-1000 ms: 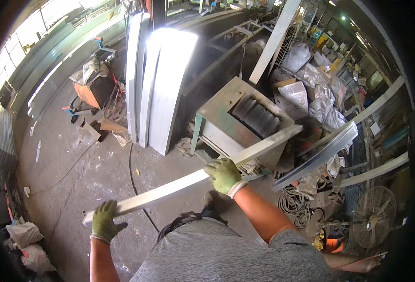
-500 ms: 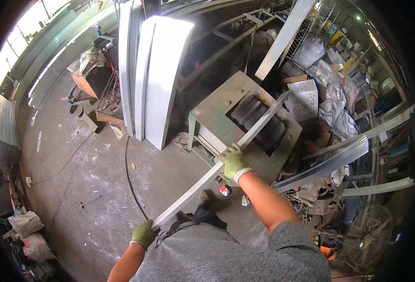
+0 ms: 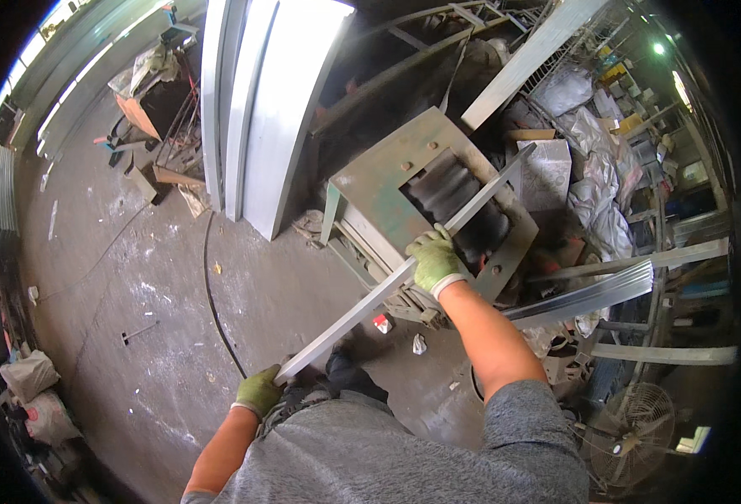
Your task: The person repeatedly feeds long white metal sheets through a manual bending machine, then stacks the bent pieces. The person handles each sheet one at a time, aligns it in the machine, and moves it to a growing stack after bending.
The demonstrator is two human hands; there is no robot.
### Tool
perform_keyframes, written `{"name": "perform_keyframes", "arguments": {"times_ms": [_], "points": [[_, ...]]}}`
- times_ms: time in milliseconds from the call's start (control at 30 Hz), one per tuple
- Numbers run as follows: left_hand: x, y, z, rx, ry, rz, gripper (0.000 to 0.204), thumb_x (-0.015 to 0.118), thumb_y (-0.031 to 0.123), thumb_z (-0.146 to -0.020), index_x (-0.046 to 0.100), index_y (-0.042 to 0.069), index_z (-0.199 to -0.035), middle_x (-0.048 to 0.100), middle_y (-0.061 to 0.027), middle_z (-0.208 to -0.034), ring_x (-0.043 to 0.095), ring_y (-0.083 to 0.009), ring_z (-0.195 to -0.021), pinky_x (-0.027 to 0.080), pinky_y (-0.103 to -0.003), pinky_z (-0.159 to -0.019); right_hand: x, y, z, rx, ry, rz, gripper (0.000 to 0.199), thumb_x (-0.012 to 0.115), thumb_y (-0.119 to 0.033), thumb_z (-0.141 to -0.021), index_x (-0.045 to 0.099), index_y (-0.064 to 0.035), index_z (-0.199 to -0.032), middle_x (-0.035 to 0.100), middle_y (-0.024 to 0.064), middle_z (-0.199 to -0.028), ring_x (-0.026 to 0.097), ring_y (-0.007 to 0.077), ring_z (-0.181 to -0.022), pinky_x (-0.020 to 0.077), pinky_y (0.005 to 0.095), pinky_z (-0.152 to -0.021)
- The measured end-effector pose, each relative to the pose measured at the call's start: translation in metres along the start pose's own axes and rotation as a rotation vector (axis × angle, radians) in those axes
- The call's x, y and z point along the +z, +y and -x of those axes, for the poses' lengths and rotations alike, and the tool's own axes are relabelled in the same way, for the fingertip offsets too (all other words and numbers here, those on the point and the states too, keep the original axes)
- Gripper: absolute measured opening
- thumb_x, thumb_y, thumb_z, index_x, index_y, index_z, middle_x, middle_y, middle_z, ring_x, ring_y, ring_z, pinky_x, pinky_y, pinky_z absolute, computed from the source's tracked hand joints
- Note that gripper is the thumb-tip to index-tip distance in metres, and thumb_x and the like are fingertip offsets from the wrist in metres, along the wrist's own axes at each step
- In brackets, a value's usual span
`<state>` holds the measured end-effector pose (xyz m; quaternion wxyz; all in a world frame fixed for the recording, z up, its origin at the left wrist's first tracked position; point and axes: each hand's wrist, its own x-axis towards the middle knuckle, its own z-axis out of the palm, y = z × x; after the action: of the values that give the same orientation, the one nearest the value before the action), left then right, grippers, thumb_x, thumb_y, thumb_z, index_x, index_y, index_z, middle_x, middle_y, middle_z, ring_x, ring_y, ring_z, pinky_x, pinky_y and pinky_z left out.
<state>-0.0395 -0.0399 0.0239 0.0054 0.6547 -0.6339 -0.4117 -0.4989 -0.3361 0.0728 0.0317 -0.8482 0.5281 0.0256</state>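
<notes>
A long, straight metal bar (image 3: 349, 319) slants from my waist up to the right, across a machine. My left hand (image 3: 259, 391), in a pale green glove, is closed round its lower end. Farther along, my right hand (image 3: 435, 259), gloved alike, grips the bar near the machine's edge. The machine (image 3: 379, 172) has a worn green-grey top with an opening, where dark ribbed rollers (image 3: 458, 202) show. The bar's far end lies over these rollers and reaches past them. My right fingers wrap over the bar; their tips are partly hidden.
Tall pale metal panels (image 3: 290, 109) stand left of the machine. A black cable (image 3: 211, 290) runs along the floor. Bent metal strips (image 3: 584, 296) jut out at the right, above a fan (image 3: 631, 437). Crumpled silver sheeting (image 3: 597, 185) and cartons lie behind. A T-shaped tool (image 3: 139, 333) lies on the floor.
My right hand has moved slightly up and to the right in the picture, still on the bar. The head view has shifted, so the panels and floor things appear higher and farther left.
</notes>
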Motion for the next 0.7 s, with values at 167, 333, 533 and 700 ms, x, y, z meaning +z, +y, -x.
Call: {"name": "perform_keyframes", "arguments": {"times_ms": [167, 333, 533, 700], "points": [[0.009, -0.064, 0.051, -0.090, -0.002, 0.066, 0.031, 0.071, 0.035, -0.104, 0.074, 0.018, -0.130, 0.082, -0.0216, -0.120, 0.078, -0.0470, -0.113, 0.062, -0.055, -0.093, 0.017, -0.079, 0.023, -0.006, 0.030, -0.086, 0.026, 0.074, -0.016, -0.080, 0.087, -0.0203, -0.102, 0.080, 0.0067, -0.115, 0.068, 0.0315, -0.128, 0.0316, 0.0573, -0.134], [0.028, -0.138, 0.097, -0.098, 0.012, 0.093, 0.034, 0.073, 0.037, -0.105, 0.075, 0.019, -0.133, 0.082, -0.0208, -0.127, 0.077, -0.0471, -0.118, 0.061, -0.056, -0.097, 0.034, -0.158, 0.048, -0.042, 0.008, -0.118, 0.024, 0.071, -0.019, -0.085, 0.083, -0.0132, -0.104, 0.079, 0.0084, -0.117, 0.067, 0.0322, -0.130, 0.0295, 0.0559, -0.135], [0.055, -0.217, 0.152, -0.138, 0.054, 0.042, 0.050, 0.075, 0.031, -0.103, 0.072, 0.016, -0.150, 0.079, -0.0200, -0.139, 0.075, -0.0452, -0.127, 0.061, -0.053, -0.106, 0.051, -0.231, 0.071, -0.073, -0.031, -0.090, 0.025, 0.068, -0.021, -0.088, 0.083, -0.0135, -0.106, 0.080, 0.0082, -0.117, 0.067, 0.0318, -0.131, 0.0297, 0.0563, -0.135], [0.059, -0.281, 0.206, -0.228, 0.050, 0.046, 0.048, 0.076, 0.026, -0.102, 0.073, 0.015, -0.149, 0.077, -0.0186, -0.143, 0.073, -0.0450, -0.130, 0.060, -0.053, -0.108, 0.059, -0.302, 0.089, -0.120, -0.117, -0.095, 0.027, 0.063, -0.024, -0.095, 0.083, -0.0149, -0.110, 0.080, 0.0077, -0.117, 0.068, 0.0316, -0.132, 0.0329, 0.0572, -0.134]]}}
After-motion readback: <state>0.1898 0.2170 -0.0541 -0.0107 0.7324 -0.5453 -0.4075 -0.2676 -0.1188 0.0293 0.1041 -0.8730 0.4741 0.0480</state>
